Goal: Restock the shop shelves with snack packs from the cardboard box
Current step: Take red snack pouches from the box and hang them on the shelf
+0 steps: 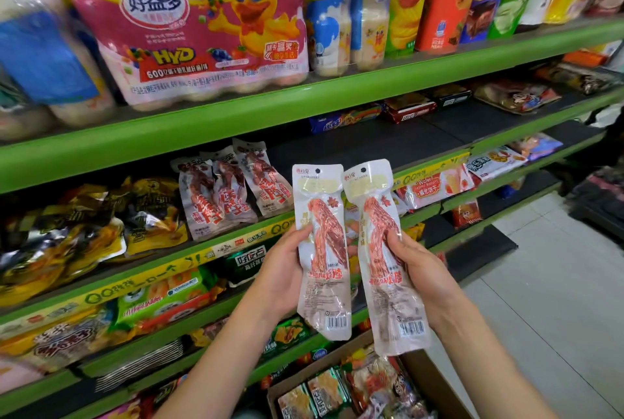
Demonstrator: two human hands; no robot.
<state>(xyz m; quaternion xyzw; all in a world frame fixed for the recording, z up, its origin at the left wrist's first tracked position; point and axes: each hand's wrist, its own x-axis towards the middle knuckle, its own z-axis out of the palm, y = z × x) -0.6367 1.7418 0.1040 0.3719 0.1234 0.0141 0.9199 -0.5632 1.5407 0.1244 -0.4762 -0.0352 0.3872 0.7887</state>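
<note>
Green shelves [304, 97]: packed with snacks and drinks.
Floor [557, 266]: pale tile.
Box [435, 381]: cardboard, below.
Left hand [283, 276]: grips left pack [322, 249].
Right hand [422, 270]: grips right pack [385, 249].

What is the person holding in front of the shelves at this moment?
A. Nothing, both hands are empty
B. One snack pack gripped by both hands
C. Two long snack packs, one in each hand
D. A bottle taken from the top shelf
C: the left hand grips one long snack pack and the right hand grips a second snack pack, held side by side above the cardboard box.
</note>
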